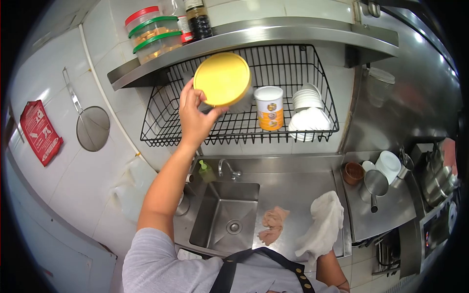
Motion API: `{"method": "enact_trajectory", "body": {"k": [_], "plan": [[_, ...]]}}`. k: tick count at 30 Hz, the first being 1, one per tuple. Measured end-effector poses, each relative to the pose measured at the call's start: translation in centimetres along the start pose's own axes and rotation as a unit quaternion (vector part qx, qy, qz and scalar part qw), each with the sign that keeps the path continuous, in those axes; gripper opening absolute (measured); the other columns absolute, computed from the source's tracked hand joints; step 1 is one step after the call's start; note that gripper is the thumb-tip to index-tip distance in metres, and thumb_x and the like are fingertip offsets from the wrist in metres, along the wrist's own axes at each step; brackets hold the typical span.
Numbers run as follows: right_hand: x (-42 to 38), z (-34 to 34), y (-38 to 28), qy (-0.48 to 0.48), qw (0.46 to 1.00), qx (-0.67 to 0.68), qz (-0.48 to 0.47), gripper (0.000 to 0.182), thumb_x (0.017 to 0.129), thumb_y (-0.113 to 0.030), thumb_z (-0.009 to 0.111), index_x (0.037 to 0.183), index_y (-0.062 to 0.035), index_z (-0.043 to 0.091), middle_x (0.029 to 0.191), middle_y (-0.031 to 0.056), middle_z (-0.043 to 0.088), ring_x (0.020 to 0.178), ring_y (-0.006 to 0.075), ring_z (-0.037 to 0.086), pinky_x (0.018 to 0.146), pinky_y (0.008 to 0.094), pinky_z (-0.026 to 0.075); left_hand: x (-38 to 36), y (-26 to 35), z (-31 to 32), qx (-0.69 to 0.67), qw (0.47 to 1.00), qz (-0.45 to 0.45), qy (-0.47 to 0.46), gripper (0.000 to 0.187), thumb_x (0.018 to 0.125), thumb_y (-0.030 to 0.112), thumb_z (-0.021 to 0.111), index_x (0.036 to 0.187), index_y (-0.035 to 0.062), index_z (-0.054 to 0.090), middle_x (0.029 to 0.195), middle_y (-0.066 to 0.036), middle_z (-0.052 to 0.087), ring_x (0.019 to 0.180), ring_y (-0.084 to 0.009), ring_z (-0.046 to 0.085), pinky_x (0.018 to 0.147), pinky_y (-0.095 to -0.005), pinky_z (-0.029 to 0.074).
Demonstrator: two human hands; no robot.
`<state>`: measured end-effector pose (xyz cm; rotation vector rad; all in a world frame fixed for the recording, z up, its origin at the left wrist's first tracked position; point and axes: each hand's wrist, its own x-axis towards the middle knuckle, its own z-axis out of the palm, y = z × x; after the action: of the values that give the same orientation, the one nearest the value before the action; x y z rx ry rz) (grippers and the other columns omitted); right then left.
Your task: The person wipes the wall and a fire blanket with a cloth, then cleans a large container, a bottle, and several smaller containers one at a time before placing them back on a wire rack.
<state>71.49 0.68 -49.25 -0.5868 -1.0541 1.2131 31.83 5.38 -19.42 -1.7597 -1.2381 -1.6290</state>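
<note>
My left hand (196, 110) is raised to the wire basket and grips a round clear tub with a yellow lid (222, 78), thumb and fingers at its side. The tub is at the front of the black wire basket (234, 136). To its right in the basket are a white and orange can (270, 108) and stacked white bowls (308, 97). Low on the right, a white cloth (323, 219) hangs over my right hand (324, 254), which holds it; its fingers are hidden under the fabric.
Below the basket are a steel sink (224, 215), a faucet (228, 168) and a green soap bottle (206, 172). A crumpled pinkish cloth (273, 224) lies on the counter. A steel shelf (273, 31) runs above. A saucepan (375, 184) stands at the right.
</note>
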Motion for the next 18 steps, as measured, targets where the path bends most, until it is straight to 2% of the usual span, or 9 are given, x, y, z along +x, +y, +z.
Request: {"method": "enact_trajectory", "body": {"k": [7, 8, 10, 12, 13, 14, 15, 16, 18], "plan": [[6.4, 9.4, -4.8, -0.142, 0.962, -0.175, -0.154, 0.066, 0.097, -0.041, 0.067, 0.146, -0.002, 0.044, 0.135, 0.0196, 0.056, 0.131, 0.0277, 0.051, 0.113, 0.0365, 0.04, -7.7, 4.4, -5.7, -0.084, 0.996, 0.042, 0.014, 0.058, 0.072, 0.022, 0.095, 0.106, 0.0076, 0.049, 0.151, -0.026, 0.038, 0.136, -0.0349, 0.051, 0.108, -0.0472, 0.051], [7.3, 10.8, -4.5, -0.149, 0.954, -0.187, -0.181, 0.067, 0.096, -0.041, 0.067, 0.146, -0.0017, 0.044, 0.135, 0.0204, 0.056, 0.132, 0.0281, 0.051, 0.114, 0.0366, 0.04, -8.1, 6.5, -6.1, -0.184, 0.983, 0.007, 0.018, 0.062, 0.074, 0.024, 0.094, 0.111, 0.0088, 0.046, 0.152, -0.026, 0.037, 0.138, -0.0345, 0.049, 0.11, -0.0473, 0.048], [9.6, 12.5, -0.4, -0.122, 0.937, -0.188, -0.269, 0.083, 0.08, -0.043, 0.081, 0.143, -0.0006, 0.048, 0.132, 0.0175, 0.06, 0.13, 0.0291, 0.053, 0.113, 0.0369, 0.04, -9.9, 8.0, -6.5, -0.285, 0.958, -0.039, 0.019, 0.067, 0.075, 0.027, 0.093, 0.117, 0.0101, 0.044, 0.152, -0.025, 0.037, 0.14, -0.0341, 0.047, 0.112, -0.0474, 0.046], [7.8, 21.8, -7.7, -0.111, 0.947, -0.275, -0.12, 0.094, 0.081, -0.045, 0.083, 0.148, 0.005, 0.041, 0.137, 0.0182, 0.055, 0.13, 0.0325, 0.054, 0.113, 0.0418, 0.042, -12.2, 8.4, -6.9, -0.377, 0.911, -0.163, -0.034, 0.079, 0.077, 0.03, 0.092, 0.129, 0.0119, 0.035, 0.153, -0.022, 0.037, 0.138, -0.0311, 0.048, 0.11, -0.044, 0.046], [8.7, 21.9, -10.2, -0.181, 0.917, -0.264, -0.236, 0.107, 0.068, -0.049, 0.09, 0.145, 0.0069, 0.042, 0.133, 0.0201, 0.056, 0.127, 0.0341, 0.055, 0.111, 0.0431, 0.043, -13.4, 9.2, -5.8, -0.435, 0.867, -0.243, 0.014, 0.095, 0.077, 0.033, 0.092, 0.144, 0.0119, 0.028, 0.156, -0.019, 0.034, 0.14, -0.029, 0.045, 0.113, -0.0434, 0.042], [9.3, 21.7, -11.3, -0.252, 0.869, -0.246, -0.347, 0.12, 0.054, -0.054, 0.096, 0.142, 0.0087, 0.044, 0.129, 0.022, 0.058, 0.123, 0.0357, 0.057, 0.109, 0.0444, 0.043, -14.6, 9.0, -4.5, -0.421, 0.873, -0.24, 0.059, 0.121, 0.074, 0.04, 0.093, 0.158, 0.0134, 0.01, 0.158, -0.016, 0.032, 0.143, -0.0284, 0.039, 0.118, -0.0447, 0.035], [8.5, 22.5, -9.9, -0.254, 0.886, -0.252, -0.293, 0.131, 0.035, -0.056, 0.099, 0.136, 0.0099, 0.048, 0.125, 0.0237, 0.058, 0.119, 0.0374, 0.057, 0.106, 0.0441, 0.044, -16.4, 8.6, -4.0, -0.405, 0.886, -0.225, 0.03, 0.138, 0.067, 0.051, 0.095, 0.162, 0.0098, 0.003, 0.159, -0.016, 0.03, 0.146, -0.0289, 0.034, 0.12, -0.0445, 0.03], [7.1, 23.1, -9.3, -0.244, 0.878, -0.288, -0.295, 0.118, 0.039, -0.049, 0.098, 0.131, 0.0093, 0.052, 0.12, 0.0209, 0.059, 0.11, 0.0358, 0.06, 0.099, 0.0446, 0.048, -20.2, 5.9, -3.9, -0.404, 0.87, -0.28, -0.039, 0.145, 0.059, 0.059, 0.096, 0.161, 0.004, 0.008, 0.16, -0.016, 0.029, 0.146, -0.0279, 0.033, 0.119, -0.0434, 0.031], [5.6, 23.4, -8.0, -0.305, 0.89, -0.299, -0.159, 0.105, 0.038, -0.039, 0.098, 0.123, 0.0059, 0.056, 0.11, 0.0163, 0.061, 0.099, 0.0347, 0.061, 0.092, 0.0421, 0.049, -22.6, 5.6, -4.8, -0.435, 0.829, -0.351, -0.011, 0.138, 0.059, 0.056, 0.096, 0.158, 0.0001, 0.017, 0.156, -0.015, 0.036, 0.143, -0.0278, 0.038, 0.117, -0.0433, 0.034]]}}
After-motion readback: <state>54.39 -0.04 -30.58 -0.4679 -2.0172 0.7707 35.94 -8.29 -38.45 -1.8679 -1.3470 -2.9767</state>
